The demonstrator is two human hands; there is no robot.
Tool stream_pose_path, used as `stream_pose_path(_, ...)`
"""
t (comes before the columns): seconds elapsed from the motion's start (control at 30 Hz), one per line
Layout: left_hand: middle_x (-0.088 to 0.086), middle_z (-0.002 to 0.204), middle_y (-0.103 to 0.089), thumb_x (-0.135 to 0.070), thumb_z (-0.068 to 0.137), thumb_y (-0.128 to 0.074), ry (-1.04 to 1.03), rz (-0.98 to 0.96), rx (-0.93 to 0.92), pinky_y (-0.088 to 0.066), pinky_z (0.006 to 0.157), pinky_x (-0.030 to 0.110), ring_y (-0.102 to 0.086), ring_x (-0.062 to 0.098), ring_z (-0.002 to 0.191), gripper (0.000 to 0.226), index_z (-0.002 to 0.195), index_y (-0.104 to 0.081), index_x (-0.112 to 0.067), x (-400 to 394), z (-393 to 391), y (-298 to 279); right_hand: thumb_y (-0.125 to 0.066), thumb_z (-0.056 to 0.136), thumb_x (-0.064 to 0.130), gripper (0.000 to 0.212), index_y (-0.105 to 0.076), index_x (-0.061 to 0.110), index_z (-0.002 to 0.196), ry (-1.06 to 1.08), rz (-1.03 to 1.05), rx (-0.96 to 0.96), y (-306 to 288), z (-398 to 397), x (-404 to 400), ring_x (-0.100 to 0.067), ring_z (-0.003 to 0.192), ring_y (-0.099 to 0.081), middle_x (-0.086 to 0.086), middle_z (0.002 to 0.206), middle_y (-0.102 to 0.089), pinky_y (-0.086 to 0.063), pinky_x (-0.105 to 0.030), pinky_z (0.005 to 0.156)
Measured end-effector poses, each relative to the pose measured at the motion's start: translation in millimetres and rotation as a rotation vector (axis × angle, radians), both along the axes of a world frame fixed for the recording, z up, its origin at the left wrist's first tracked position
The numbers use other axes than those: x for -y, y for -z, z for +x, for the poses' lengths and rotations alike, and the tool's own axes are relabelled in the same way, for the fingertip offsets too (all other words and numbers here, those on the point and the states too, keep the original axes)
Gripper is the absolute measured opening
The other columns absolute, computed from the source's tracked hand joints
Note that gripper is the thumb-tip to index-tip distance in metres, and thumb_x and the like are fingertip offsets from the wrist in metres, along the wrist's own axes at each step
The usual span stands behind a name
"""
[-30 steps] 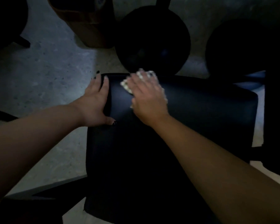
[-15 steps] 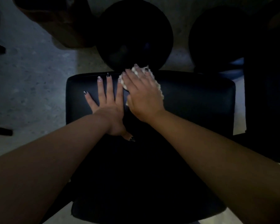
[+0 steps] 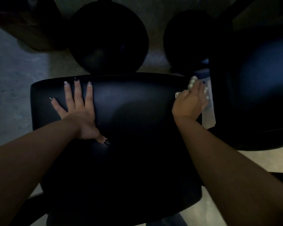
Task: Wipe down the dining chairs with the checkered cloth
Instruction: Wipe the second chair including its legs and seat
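Black padded seat [image 3: 121, 128] of a dining chair, smooth and faintly glossy, filling the middle of the view.

Left hand [image 3: 77, 115] laid flat on the left far part of it. Fingers straight and spread, thumb out toward the near side, palm down, gripping nothing. Most likely planted there to steady the chair against the sideways push of wiping, and perhaps to carry some body weight while leaning over.

Right hand [image 3: 190, 101] at the seat's far right corner, fingers curled over the checkered cloth [image 3: 192, 82] and pressing it against the edge. Cloth bunched small under the hand, only pale scraps showing past the fingertips and beside the knuckles. Held balled up, probably so that the whole pad rides under the fingers and can wrap over the rounded rim rather than trail loose. Hard to tell in this dim light whether wrapped over the side or resting on top only.

Judged as the end of a stroke along the far edge. Near half of the seat looks yet to be covered, though no wet or dry trace readable on such dark upholstery.

Second chair [image 3: 260, 87] just beside on the right, with only a narrow gap of pale floor [image 3: 11, 87] between: little room for the knuckles there. Two round stools [image 3: 108, 38] farther off, dark and apart from the seat.
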State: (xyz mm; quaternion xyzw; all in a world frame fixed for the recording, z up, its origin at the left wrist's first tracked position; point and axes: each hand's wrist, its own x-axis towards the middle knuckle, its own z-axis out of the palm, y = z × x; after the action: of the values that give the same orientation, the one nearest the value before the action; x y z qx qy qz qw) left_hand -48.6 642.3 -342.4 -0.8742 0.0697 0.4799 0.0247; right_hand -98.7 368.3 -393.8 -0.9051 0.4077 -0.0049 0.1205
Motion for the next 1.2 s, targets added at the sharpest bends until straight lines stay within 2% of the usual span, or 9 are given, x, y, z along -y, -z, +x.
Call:
stream_pose_path(0.13, 0.008, 0.115, 0.071, -0.079, 0.023, -0.08, 0.012, -0.012, 0.008, 0.012, 0.103, 0.073, 0.055, 0.038, 0.122, 0.177, 0.109, 0.065, -0.024, -0.3, -0.3, 0.3, -0.038, 0.091, 0.017, 0.062, -0.021, 0.007, 0.15, 0.06, -0.022, 0.005, 4.9, -21.6, -22.4, -0.029, 0.146, -0.013, -0.01, 0.158, -0.019, -0.007, -0.045, 0.118)
stream_pose_path(0.4, 0.008, 0.116, 0.071, -0.082, 0.019, -0.077, 0.036, -0.025, 0.052, 0.015, 0.101, 0.073, 0.062, 0.033, 0.111, 0.178, 0.111, 0.064, -0.024, -5.9, -1.7, 6.1, -0.052, 0.067, 0.009, 0.075, -0.039, -0.003, 0.14, -1.086, 0.061, -0.097, -11.1, -38.8, -33.5, -0.047, 0.137, -0.028, -0.025, 0.147, -0.036, -0.018, -0.057, 0.113)
stream_pose_path(0.53, 0.009, 0.125, 0.067, -0.081, 0.021, -0.078, 0.036, -0.042, 0.069, 0.016, 0.101, 0.072, 0.059, 0.035, 0.115, 0.177, 0.111, 0.063, -0.024, -7.6, -2.7, 7.9, -0.04, 0.086, 0.009, 0.063, -0.027, 0.005, 0.148, -0.316, -0.08, -0.111, -5.7, 2.0, -5.3, -0.035, 0.143, -0.017, -0.014, 0.155, -0.025, -0.012, -0.045, 0.117)
stream_pose_path(0.63, 0.01, 0.135, 0.058, -0.082, 0.024, -0.077, 0.048, -0.057, 0.082, 0.016, 0.102, 0.071, 0.052, 0.037, 0.126, 0.175, 0.112, 0.063, -0.024, -9.1, -3.3, 7.7, -0.047, 0.082, 0.01, 0.069, -0.025, 0.006, 0.148, -0.236, -0.021, -0.051, -0.5, -4.1, -65.2, -0.037, 0.143, -0.015, -0.018, 0.156, -0.021, -0.008, -0.047, 0.117)
stream_pose_path(0.8, 0.005, 0.144, 0.051, -0.082, 0.031, -0.076, 0.144, -0.112, 0.115, 0.012, 0.108, 0.066, 0.046, 0.031, 0.133, 0.172, 0.132, 0.05, -0.023, -23.4, -2.2, 7.0, -0.054, 0.073, 0.004, 0.061, -0.049, -0.004, 0.133, -1.336, 0.068, -0.031, -8.3, -65.0, -123.8, -0.047, 0.133, -0.035, -0.023, 0.141, -0.045, -0.017, -0.059, 0.109)
stream_pose_path(0.87, 0.002, 0.149, 0.046, -0.073, 0.033, -0.083, 0.209, -0.159, 0.138, 0.008, 0.111, 0.063, 0.04, 0.027, 0.138, 0.172, 0.14, 0.042, -0.021, -40.3, 4.0, 8.5, -0.044, 0.079, 0.004, 0.049, -0.058, -0.004, 0.125, -1.522, 0.073, -0.008, -10.2, -42.7, -92.0, -0.049, 0.123, -0.046, -0.023, 0.132, -0.054, -0.029, -0.066, 0.1)
stream_pose_path(0.97, 0.002, 0.153, 0.04, -0.069, 0.035, -0.086, 0.224, -0.158, 0.203, -0.001, 0.116, 0.06, 0.029, 0.024, 0.144, 0.17, 0.143, 0.038, -0.025, -78.3, 10.6, 11.0, -0.049, 0.07, 0.0, 0.056, -0.056, -0.005, 0.126, -1.253, 0.051, -0.004, -8.6, -4.0, -59.6, -0.05, 0.124, -0.046, -0.026, 0.134, -0.051, -0.031, -0.064, 0.104)
stream_pose_path(1.1, 0.0, 0.146, 0.05, -0.069, 0.028, -0.083, -0.155, -0.198, 0.096, -0.013, 0.117, 0.06, 0.017, 0.042, 0.145, 0.159, 0.119, 0.048, -0.057, -107.2, 7.6, 15.4, -0.046, 0.075, 0.011, 0.069, -0.038, 0.004, 0.143, -0.603, 0.004, -0.008, -5.0, 4.4, -111.5, -0.036, 0.142, -0.024, -0.014, 0.152, -0.032, -0.006, -0.047, 0.117)
stream_pose_path(1.2, -0.003, 0.141, 0.055, -0.049, 0.039, -0.094, -0.229, -0.245, 0.05, -0.019, 0.117, 0.058, 0.011, 0.046, 0.145, 0.162, 0.119, 0.046, -0.058, -108.7, 10.5, 21.2, -0.051, 0.071, 0.007, 0.071, -0.039, 0.0, 0.141, -0.787, 0.076, 0.033, -1.3, -22.2, -177.3, -0.041, 0.14, -0.027, -0.02, 0.149, -0.035, -0.003, -0.049, 0.117)
